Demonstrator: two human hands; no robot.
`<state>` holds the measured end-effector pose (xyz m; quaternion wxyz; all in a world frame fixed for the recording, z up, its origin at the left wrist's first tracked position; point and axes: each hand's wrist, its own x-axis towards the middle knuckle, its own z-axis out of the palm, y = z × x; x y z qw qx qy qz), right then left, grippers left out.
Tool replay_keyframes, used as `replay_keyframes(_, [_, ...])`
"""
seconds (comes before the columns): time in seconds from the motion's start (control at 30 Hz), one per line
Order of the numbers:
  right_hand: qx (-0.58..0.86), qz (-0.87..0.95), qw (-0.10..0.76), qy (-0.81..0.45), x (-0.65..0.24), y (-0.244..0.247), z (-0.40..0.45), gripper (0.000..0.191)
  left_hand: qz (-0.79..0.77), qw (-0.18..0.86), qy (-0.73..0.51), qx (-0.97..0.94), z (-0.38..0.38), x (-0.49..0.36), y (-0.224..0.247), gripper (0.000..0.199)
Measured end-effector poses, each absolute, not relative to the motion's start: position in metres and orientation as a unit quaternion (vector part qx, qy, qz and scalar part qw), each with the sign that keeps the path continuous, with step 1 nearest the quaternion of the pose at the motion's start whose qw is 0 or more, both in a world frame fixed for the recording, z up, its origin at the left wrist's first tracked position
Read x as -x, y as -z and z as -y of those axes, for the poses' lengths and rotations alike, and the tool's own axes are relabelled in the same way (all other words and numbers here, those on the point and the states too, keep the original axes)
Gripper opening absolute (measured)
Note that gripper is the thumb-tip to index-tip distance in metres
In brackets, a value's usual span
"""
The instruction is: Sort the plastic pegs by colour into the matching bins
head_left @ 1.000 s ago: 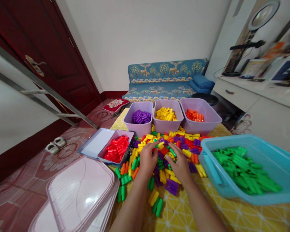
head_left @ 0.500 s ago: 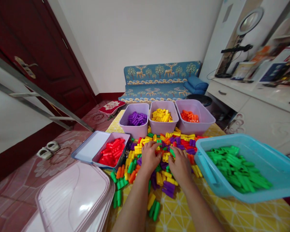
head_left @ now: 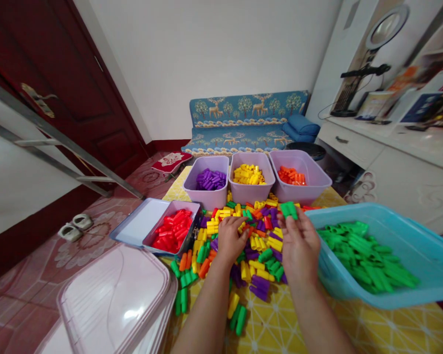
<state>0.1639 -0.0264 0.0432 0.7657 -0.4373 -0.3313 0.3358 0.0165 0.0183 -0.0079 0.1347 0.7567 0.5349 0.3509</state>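
Note:
My right hand (head_left: 300, 246) is raised beside the blue tub, its fingertips closed on a green plastic building piece (head_left: 289, 210) shaped like joined tubes. Over the heap of mixed pieces, my left hand (head_left: 232, 241) rests with thumb and fingers apart; its fingertips are partly hidden among the pieces. Around it lie yellow pieces (head_left: 258, 243), purple pieces (head_left: 259, 287), green pieces (head_left: 187, 279) and orange pieces (head_left: 185, 260). To the right stands the light-blue tub (head_left: 328, 275), with green pieces (head_left: 365, 255) inside.
Behind the heap stand lilac bins with purple (head_left: 210, 180), yellow (head_left: 249, 174) and orange pieces (head_left: 291, 176). At left are a tin (head_left: 196, 216) of red pieces (head_left: 173, 230) and stacked lids (head_left: 114, 295). A sofa (head_left: 239, 132) is beyond the table; a ladder (head_left: 59, 142) stands left.
My right hand has lifted from the heap and moved right, now holding a green building piece near the blue tub. My left hand stays over the heap, nearly unmoved.

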Motion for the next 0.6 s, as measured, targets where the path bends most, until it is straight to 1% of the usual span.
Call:
replay_keyframes(0.07, [0.363,0.286,0.815,-0.350,-0.166,-0.057,0.030,0.029,-0.535,0.134,-0.350,-0.757,-0.018,-0.017,0.008,0.037])
replay_keyframes(0.13, [0.318,0.267,0.828,-0.376,-0.168,-0.065,0.033,0.022,-0.536,0.131,-0.345,-0.759,-0.018,-0.017,0.008,0.040])
replay_keyframes(0.23, [0.304,0.258,0.820,-0.411,-0.169,-0.063,0.033,0.029,-0.540,0.131,-0.340,-0.758,-0.017,-0.018,0.008,0.040])
replay_keyframes(0.3, [0.344,0.285,0.787,-0.425,-0.167,-0.053,0.030,0.035,-0.537,0.142,-0.349,-0.755,-0.016,-0.018,0.008,0.038])
replay_keyframes(0.37, [0.423,0.344,0.724,-0.422,-0.165,-0.037,0.023,0.042,-0.527,0.160,-0.365,-0.751,-0.017,-0.019,0.009,0.033])
replay_keyframes(0.43, [0.508,0.436,0.636,-0.384,-0.164,-0.018,0.016,0.048,-0.518,0.184,-0.385,-0.741,-0.018,-0.019,0.010,0.027])
replay_keyframes(0.53, [0.592,0.595,0.471,-0.270,-0.165,0.004,0.011,0.043,-0.514,0.206,-0.405,-0.727,-0.017,-0.019,0.010,0.025])
replay_keyframes(0.6, [0.621,0.668,0.367,-0.186,-0.167,0.007,0.014,0.041,-0.506,0.190,-0.402,-0.739,-0.015,-0.019,0.007,0.026])
